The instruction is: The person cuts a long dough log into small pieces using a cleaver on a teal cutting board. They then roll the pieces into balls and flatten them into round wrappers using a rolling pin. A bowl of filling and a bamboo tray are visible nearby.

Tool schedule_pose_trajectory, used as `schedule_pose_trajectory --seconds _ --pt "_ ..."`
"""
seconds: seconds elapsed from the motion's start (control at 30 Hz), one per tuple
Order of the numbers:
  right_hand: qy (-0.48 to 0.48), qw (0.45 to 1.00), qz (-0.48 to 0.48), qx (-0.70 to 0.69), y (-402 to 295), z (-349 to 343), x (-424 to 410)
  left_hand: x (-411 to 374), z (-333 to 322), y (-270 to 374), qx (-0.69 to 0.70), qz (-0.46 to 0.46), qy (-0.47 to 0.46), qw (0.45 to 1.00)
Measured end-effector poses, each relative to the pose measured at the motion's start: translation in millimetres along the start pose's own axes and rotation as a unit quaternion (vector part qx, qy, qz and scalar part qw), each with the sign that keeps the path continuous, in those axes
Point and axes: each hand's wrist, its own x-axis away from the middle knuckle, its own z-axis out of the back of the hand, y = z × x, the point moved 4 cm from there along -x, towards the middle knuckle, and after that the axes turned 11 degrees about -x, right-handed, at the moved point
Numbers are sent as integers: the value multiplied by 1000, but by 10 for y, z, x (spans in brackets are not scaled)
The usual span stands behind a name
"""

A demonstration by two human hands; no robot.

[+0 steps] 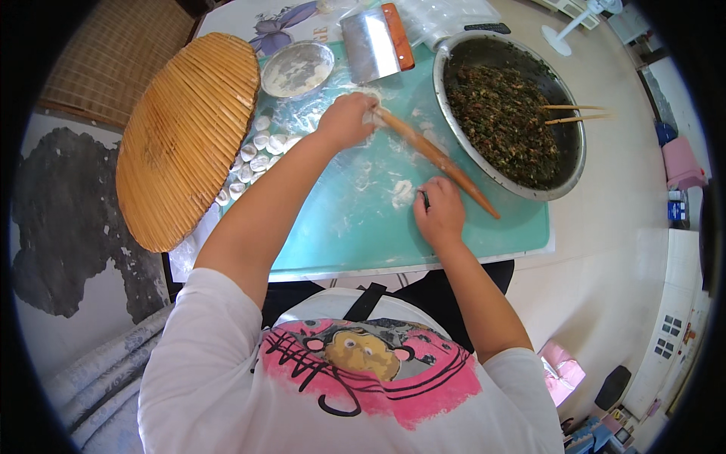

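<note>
My left hand (349, 120) is at the far end of a wooden rolling pin (437, 156), its fingers curled. Something whitish and floury shows at its fingertips, and whether they grip the pin is unclear. Below the pin, my right hand (441, 213) rests half closed on the green mat (346, 227). A small dark item (425, 200) shows by its thumb, too small to identify. Beside that hand lies a patch of flour (403, 193). Several small floured dough pieces (260, 163) are grouped left of my left forearm, which partly hides them.
A round slatted tray (187, 136) stands at the left. Beyond my hands are a metal dish with flour (298, 71) and a dough scraper (371, 48) with a wooden handle. On the right, a large metal bowl (577, 153) holds chopped filling (502, 122) and chopsticks (575, 113).
</note>
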Motion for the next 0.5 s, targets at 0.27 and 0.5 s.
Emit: schedule_pose_trajectory --seconds 0.27,0.5 --pt "72 992 93 34 -133 105 35 413 -140 -41 -4 -44 131 990" --pt "-26 985 85 148 148 202 -34 854 -160 0 65 30 111 991"
